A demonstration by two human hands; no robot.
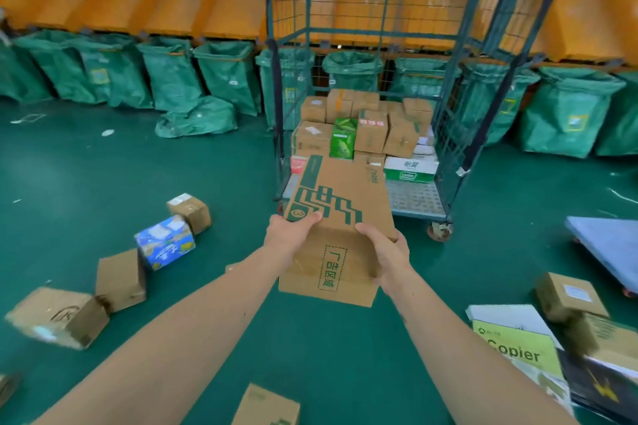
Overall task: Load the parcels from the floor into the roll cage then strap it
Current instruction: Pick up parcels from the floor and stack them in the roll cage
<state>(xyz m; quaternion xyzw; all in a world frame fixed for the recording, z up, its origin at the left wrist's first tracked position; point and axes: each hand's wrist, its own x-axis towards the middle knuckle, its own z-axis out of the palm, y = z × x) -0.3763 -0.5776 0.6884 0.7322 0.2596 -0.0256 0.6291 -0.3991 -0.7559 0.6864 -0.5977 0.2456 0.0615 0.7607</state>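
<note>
I hold a long brown cardboard box with green print [340, 210] out in front of me, above the green floor. My left hand [290, 235] grips its left edge, thumb on top. My right hand [385, 252] grips its right edge. The box's far end points at the open front of the wire roll cage [445, 134], just short of its metal floor. Inside the cage, several brown parcels [371, 129], a green carton [343, 138] and a white and green carton [411, 169] are stacked toward the back.
Loose parcels lie on the floor: a blue printed box [165, 241] and brown boxes [57, 317] at left, a copier-paper carton [518, 338] and more boxes [569, 297] at right. A blue flat trolley [607, 245] stands right. Green sacks [228, 76] line the orange chutes behind.
</note>
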